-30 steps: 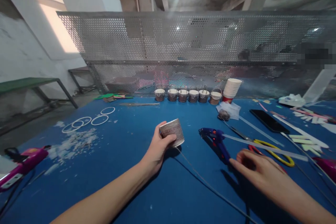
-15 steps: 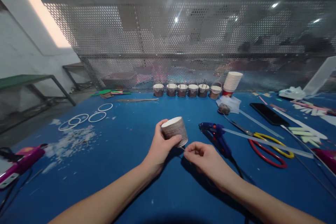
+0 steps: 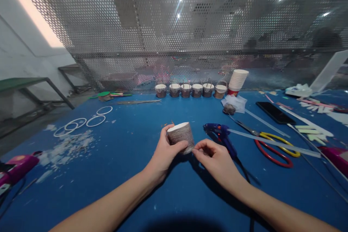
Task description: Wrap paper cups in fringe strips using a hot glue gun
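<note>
A paper cup (image 3: 182, 137) wrapped in brown-grey cord is tilted above the blue table, its white end facing up and left. My left hand (image 3: 168, 150) is closed around its left side, the thumb pressed on the wrapped wall. Close by the cup's lower right edge, my right hand (image 3: 210, 154) pinches with thumb and forefinger. A thin cord end showed there a moment ago; now the fingertips mostly hide it. To the right of the cup lies a blue glue gun (image 3: 221, 136) with a long clear glue stick (image 3: 272, 143) in its back.
Several small wrapped buckets (image 3: 186, 91) line the back beside a stack of paper cups (image 3: 238, 79). Scissors (image 3: 274, 148), a black phone (image 3: 275, 112) and a ball of cord (image 3: 228, 109) lie right. White rings (image 3: 95, 120), scraps (image 3: 67, 148) and a magenta tool (image 3: 20, 166) lie left.
My right hand has moved up closer to the cup's lower edge, and its fingertips now meet that edge. My left hand keeps its hold. The whole view has shifted slightly.
</note>
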A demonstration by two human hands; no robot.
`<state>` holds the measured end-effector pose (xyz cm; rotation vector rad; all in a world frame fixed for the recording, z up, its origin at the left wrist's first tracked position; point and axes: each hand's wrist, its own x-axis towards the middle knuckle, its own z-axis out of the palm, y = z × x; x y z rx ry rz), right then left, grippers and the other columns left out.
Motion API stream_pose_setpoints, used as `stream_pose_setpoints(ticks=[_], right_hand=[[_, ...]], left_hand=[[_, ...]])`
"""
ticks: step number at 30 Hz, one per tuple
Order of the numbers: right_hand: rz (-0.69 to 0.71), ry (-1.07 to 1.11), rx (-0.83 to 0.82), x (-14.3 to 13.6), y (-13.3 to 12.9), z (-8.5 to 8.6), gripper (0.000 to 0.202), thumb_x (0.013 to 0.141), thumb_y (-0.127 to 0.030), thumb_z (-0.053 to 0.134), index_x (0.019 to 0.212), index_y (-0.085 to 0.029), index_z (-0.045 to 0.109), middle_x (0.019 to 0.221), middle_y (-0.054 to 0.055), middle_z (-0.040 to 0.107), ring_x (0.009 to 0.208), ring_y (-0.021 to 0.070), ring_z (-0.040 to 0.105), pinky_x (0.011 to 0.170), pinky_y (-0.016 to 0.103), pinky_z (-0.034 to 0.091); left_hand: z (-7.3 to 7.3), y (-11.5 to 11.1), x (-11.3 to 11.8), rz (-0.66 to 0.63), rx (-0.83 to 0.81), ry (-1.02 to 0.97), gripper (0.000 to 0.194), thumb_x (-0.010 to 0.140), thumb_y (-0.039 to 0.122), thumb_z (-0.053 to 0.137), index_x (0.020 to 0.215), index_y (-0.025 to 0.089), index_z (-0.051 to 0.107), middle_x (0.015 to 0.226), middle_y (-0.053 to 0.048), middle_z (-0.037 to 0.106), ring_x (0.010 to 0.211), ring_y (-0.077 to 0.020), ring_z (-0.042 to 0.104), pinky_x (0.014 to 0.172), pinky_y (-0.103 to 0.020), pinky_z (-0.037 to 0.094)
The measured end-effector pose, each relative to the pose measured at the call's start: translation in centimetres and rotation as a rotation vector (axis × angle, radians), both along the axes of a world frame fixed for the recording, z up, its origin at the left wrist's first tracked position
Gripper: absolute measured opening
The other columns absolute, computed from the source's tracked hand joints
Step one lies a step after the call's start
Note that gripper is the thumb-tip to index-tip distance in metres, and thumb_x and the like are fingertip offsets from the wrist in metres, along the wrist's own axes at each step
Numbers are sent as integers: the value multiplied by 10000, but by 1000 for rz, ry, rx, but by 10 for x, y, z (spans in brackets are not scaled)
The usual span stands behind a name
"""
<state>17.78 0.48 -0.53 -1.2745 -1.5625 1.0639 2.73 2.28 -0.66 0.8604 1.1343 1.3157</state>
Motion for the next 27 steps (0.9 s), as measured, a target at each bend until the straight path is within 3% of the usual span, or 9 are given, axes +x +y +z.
stream_pose_setpoints(ticks=[9,19,27], right_hand=[[-9,19,-1,-1,-2,3,164,727,-328,552,655,-181,559,582,-38,474,544,114,423,522,237,357],[35,8,193,-6,-8,5,166,775,-272,532,631,-192,557,597,-30,492,542,110,439,521,224,381],[-38,16,111,-2,-3,5,186,731,-332,565,618,-185,572,553,-31,483,508,109,425,485,219,373]], left_hand=[[1,0,1,-6,-2,20,594,544,145,772,1056,236,484,923,-21,636,820,-179,612,706,-275,475],[-1,-2,2,-17,9,80,575,586,169,756,1075,225,458,931,-27,634,840,-175,623,743,-285,480],[-4,0,0,-49,-52,40,557,605,183,751,1081,219,465,880,-10,645,769,-154,625,680,-258,475]])
